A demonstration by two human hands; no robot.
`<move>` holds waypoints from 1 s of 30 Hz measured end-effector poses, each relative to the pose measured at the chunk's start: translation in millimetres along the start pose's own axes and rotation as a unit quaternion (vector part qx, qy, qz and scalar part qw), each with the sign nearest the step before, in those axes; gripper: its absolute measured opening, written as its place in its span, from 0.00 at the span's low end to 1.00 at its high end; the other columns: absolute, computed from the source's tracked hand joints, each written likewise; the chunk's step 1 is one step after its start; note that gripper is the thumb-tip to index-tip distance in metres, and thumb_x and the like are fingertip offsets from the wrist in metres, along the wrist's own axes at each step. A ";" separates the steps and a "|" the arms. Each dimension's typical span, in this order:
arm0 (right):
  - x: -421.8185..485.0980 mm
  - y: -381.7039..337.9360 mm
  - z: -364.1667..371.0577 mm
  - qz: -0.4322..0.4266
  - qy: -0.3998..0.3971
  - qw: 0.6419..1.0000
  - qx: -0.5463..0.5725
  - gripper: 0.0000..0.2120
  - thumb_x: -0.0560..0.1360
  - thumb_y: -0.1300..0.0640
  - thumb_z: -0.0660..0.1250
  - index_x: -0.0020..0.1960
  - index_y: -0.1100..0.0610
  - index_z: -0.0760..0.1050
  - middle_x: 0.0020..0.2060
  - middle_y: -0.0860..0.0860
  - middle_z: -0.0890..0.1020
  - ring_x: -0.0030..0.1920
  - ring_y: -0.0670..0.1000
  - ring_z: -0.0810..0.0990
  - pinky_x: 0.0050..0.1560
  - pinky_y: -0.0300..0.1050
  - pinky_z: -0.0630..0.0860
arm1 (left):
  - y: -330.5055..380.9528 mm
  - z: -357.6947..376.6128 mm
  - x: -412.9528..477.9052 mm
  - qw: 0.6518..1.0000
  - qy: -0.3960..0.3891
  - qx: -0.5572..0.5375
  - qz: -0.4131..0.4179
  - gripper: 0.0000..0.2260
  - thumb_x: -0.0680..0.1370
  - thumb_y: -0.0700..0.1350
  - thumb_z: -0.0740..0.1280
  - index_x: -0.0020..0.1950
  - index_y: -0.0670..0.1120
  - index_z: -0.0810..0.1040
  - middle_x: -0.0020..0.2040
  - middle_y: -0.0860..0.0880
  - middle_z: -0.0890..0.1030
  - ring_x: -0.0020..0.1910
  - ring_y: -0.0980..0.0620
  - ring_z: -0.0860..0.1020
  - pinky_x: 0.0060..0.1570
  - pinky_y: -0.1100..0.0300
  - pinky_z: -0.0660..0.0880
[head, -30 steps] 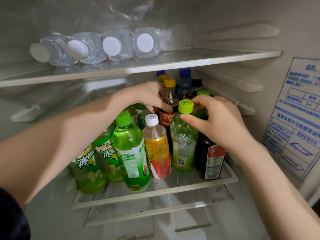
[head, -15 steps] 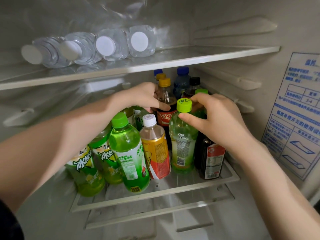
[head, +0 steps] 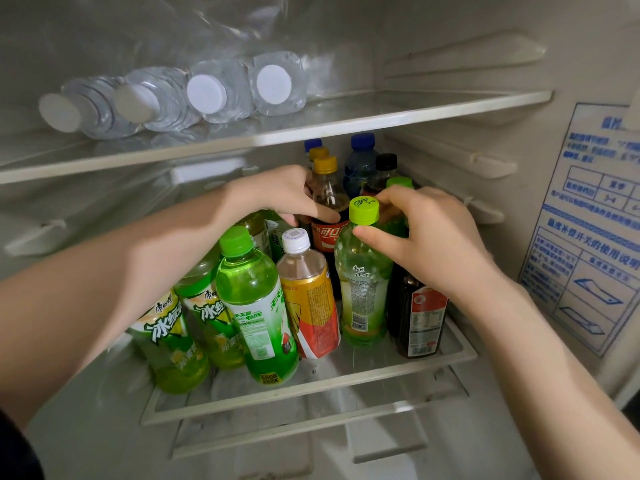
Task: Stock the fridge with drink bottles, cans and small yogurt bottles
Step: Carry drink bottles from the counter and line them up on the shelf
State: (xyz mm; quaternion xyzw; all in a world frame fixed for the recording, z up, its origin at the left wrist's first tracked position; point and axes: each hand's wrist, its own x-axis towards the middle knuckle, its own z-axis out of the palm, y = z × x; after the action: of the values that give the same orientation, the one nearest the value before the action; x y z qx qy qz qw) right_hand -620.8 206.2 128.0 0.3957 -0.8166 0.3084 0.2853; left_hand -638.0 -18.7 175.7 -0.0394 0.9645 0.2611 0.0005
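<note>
Right hand (head: 429,237): grip closed on the neck of the green tea bottle (head: 363,282), thumb under its cap. Left hand (head: 277,199): grip closed round the cola bottle (head: 329,220) just behind. Both bottles upright on the lower shelf (head: 346,379). Water bottles (head: 194,95) lie upper left.

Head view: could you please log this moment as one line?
phase: arranging bottles | left hand: on cola bottle | right hand: at green tea bottle neck | site: middle shelf

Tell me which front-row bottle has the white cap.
The orange-labelled bottle, second from the right of the green ones: its cap is white, while its neighbours wear green caps, and it leans rather than standing straight.
</note>
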 end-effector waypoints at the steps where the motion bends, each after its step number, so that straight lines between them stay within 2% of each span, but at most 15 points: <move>1: 0.3 0.4 0.4 0.000 0.001 1.000 0.000 0.21 0.70 0.39 0.66 0.55 0.53 0.78 0.42 0.48 0.80 0.46 0.51 0.76 0.41 0.42 0.66 | 0.3 -0.8 -1.5 1.000 -0.002 -0.003 -0.002 0.11 0.70 0.55 0.73 0.48 0.54 0.77 0.45 0.54 0.81 0.42 0.57 0.82 0.37 0.63 0.81; 6: 2.4 1.7 2.9 0.006 0.010 1.000 -0.009 0.20 0.70 0.39 0.68 0.54 0.52 0.78 0.41 0.48 0.82 0.45 0.52 0.77 0.41 0.43 0.68 | 2.6 -12.5 -12.3 1.000 -0.020 -0.008 -0.022 0.19 0.77 0.56 0.64 0.65 0.49 0.72 0.56 0.49 0.78 0.44 0.55 0.80 0.45 0.60 0.80; 8: 4.4 1.8 5.3 0.010 0.012 1.000 -0.015 0.21 0.70 0.38 0.67 0.54 0.52 0.78 0.42 0.48 0.82 0.46 0.52 0.78 0.43 0.44 0.70 | 1.9 -18.9 -21.1 0.999 -0.025 0.006 -0.031 0.21 0.78 0.55 0.63 0.68 0.47 0.71 0.57 0.50 0.75 0.46 0.57 0.79 0.46 0.61 0.80; 10: 7.7 2.6 8.2 0.017 0.006 0.999 -0.027 0.21 0.70 0.37 0.65 0.54 0.51 0.78 0.43 0.47 0.83 0.47 0.51 0.78 0.42 0.44 0.71 | 0.1 -24.5 -32.6 0.998 -0.024 0.042 -0.034 0.17 0.78 0.56 0.62 0.62 0.48 0.74 0.58 0.51 0.77 0.48 0.59 0.79 0.48 0.60 0.79; 13: 11.5 4.1 11.4 0.022 0.004 0.998 -0.051 0.20 0.71 0.37 0.64 0.54 0.50 0.78 0.43 0.48 0.83 0.46 0.52 0.78 0.41 0.44 0.72 | 1.0 -28.9 -53.9 0.995 -0.003 0.099 -0.030 0.09 0.77 0.57 0.62 0.51 0.54 0.77 0.55 0.51 0.80 0.52 0.59 0.79 0.53 0.53 0.79; 16: 12.2 1.0 13.7 0.020 0.009 0.997 -0.070 0.19 0.72 0.37 0.64 0.51 0.51 0.78 0.40 0.49 0.82 0.43 0.52 0.78 0.37 0.43 0.69 | -0.8 -26.5 -82.1 0.998 0.039 0.045 -0.016 0.05 0.76 0.58 0.64 0.47 0.60 0.77 0.53 0.53 0.81 0.53 0.57 0.79 0.56 0.51 0.78; 19: 10.5 -2.4 14.4 0.016 0.020 0.995 -0.101 0.19 0.73 0.38 0.64 0.50 0.52 0.79 0.38 0.50 0.82 0.42 0.53 0.78 0.35 0.42 0.66 | -7.2 -24.6 -111.0 0.993 0.101 0.064 0.013 0.09 0.74 0.63 0.64 0.49 0.62 0.77 0.53 0.61 0.79 0.52 0.62 0.77 0.54 0.62 0.73; 21: 9.3 -4.6 13.7 0.015 0.026 0.993 -0.111 0.19 0.73 0.38 0.63 0.51 0.52 0.79 0.38 0.51 0.82 0.41 0.54 0.78 0.36 0.43 0.65 | -12.5 -28.4 -124.7 0.980 0.158 0.120 0.012 0.10 0.75 0.64 0.62 0.51 0.61 0.77 0.52 0.62 0.77 0.51 0.60 0.75 0.49 0.66 0.69; 23: 8.5 -6.6 13.7 0.016 0.029 0.993 -0.109 0.19 0.73 0.39 0.64 0.55 0.52 0.77 0.41 0.51 0.82 0.43 0.54 0.79 0.37 0.43 0.67 | -17.2 -34.0 -130.1 0.965 0.218 0.148 -0.017 0.12 0.77 0.63 0.59 0.50 0.59 0.76 0.50 0.59 0.78 0.51 0.56 0.75 0.45 0.64 0.67; 25: 8.0 -8.3 13.5 0.020 0.030 0.994 -0.106 0.22 0.73 0.40 0.64 0.61 0.52 0.74 0.44 0.52 0.83 0.46 0.55 0.80 0.40 0.46 0.70 | -22.5 -37.7 -131.1 0.952 0.259 0.151 -0.055 0.15 0.78 0.63 0.57 0.52 0.56 0.77 0.49 0.55 0.79 0.52 0.52 0.75 0.47 0.60 0.65; 28: 8.4 -9.3 11.8 0.024 0.018 0.994 -0.101 0.20 0.74 0.41 0.64 0.60 0.52 0.74 0.44 0.52 0.83 0.45 0.56 0.80 0.40 0.45 0.68 | -26.4 -40.9 -131.3 0.956 0.240 0.155 -0.060 0.13 0.79 0.60 0.59 0.53 0.55 0.79 0.51 0.55 0.80 0.55 0.52 0.75 0.50 0.60 0.65; 30: 9.9 -10.2 9.8 0.029 0.006 0.994 -0.102 0.19 0.74 0.41 0.64 0.59 0.51 0.75 0.44 0.52 0.82 0.45 0.56 0.80 0.39 0.44 0.67 | -23.0 -41.1 -133.8 0.966 0.202 0.153 -0.055 0.13 0.77 0.62 0.61 0.50 0.55 0.78 0.52 0.56 0.80 0.54 0.52 0.75 0.50 0.59 0.66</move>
State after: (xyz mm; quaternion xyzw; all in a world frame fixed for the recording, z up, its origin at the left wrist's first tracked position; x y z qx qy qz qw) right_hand -619.8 189.4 131.5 0.3391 -0.8530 0.2341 0.3203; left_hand -502.1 -49.1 202.5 -0.1441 0.9693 0.0967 -0.1744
